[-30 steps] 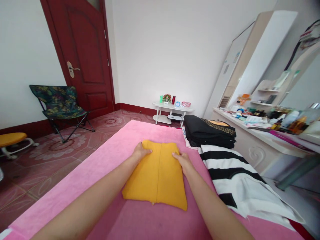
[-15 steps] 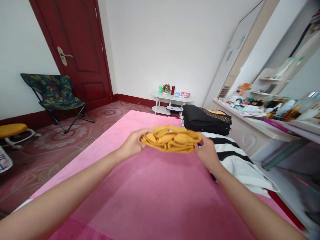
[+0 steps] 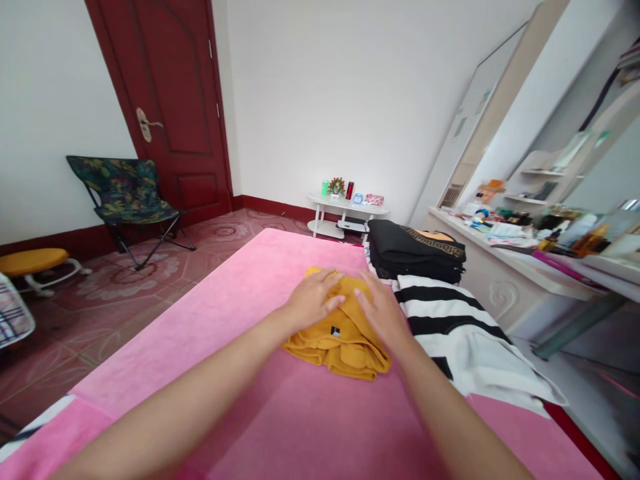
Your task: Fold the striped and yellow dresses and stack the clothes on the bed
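Pink bedspread [image 3: 225,320] carries a folded yellow garment [image 3: 340,340] under both flat, open hands, gripping nothing.

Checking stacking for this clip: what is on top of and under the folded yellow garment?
Both hands, left hand and right hand, lie flat on the yellow garment. Under it shows the pink blanket; anything beneath the garment is covered.

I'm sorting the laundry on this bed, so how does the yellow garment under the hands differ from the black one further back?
The yellow garment lies loosely folded and rumpled on the pink cover, under the left hand and right hand. The black garment sits untouched, in a neater, thicker stack with a gold patterned trim. Both are folded on the bed.
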The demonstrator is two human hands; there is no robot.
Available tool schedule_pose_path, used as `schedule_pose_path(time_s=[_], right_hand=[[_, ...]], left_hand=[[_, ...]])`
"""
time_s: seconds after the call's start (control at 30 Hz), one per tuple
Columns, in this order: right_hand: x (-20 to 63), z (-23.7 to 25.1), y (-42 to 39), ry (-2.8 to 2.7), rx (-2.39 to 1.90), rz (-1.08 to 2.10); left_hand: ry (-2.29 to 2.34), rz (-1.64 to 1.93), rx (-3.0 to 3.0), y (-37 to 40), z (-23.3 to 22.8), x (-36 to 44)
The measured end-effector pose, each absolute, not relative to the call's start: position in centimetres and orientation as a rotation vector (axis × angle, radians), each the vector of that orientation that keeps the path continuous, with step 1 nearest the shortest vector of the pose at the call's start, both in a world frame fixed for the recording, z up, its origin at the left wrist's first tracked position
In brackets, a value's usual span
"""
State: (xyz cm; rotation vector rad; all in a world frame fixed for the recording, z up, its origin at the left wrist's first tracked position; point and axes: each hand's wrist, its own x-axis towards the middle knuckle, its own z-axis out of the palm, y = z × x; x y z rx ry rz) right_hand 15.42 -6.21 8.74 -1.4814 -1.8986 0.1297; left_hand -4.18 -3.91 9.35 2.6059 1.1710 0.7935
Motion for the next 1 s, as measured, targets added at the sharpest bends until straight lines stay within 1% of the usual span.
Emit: schedule_pose_path(time_s=[0.1,0.13,0.2,0.33,0.4,0.47,0.53,0.6,0.7,0.8,0.9,1.0], right_hand=[[14.8,3.5,-5.5,-2.006,-1.753,0.154],[14.9,2.1,-5.6,-2.025,-1.801,0.172],[15.2,0.4,-5.8,-2.046,-1.816,0.182],[15.6,0.6,-6.2,-1.871,-1.789,0.146],[15.8,1.2,-6.4,-1.703,-1.845,0.102],[16.1,1.7,-6.6,-1.595,-1.930,0.073],[16.5,2.3,-6.8,-1.560,-2.004,0.093],[16.8,2.9,-6.9,-1.545,-2.060,0.170],[17.1,3.9,-6.9,-1.527,-2.126,0.344],[17.4,4.2,-6.9,-1.524,-2.072,0.478],[17.7,3.5,-6.6,-1.462,-1.890,0.577],[17.5,2.7,-6.2,-1.368,-1.633,0.683]], left_hand=[[1.368,0.451,2.584,-3.0,4.9,-3.6],[1.386,0.386,2.569,-2.8,3.7,-3.7],[1.382,0.365,2.555,-2.6,2.3,-4.0],[1.423,0.531,2.491,-2.6,2.1,-4.5],[1.596,0.690,2.368,-2.7,2.5,-4.8],[1.821,0.774,2.210,-2.8,3.0,-5.5],[2.008,0.725,2.075,-2.7,3.5,-6.5],[2.111,0.590,1.963,-2.5,4.1,-7.6],[2.072,0.406,1.868,-2.0,4.9,-8.9],[1.932,0.380,1.863,-1.5,4.8,-9.5],[1.799,0.464,1.866,-1.2,4.3,-9.3],[1.540,0.727,1.853,-1.4,4.3,-8.1]])
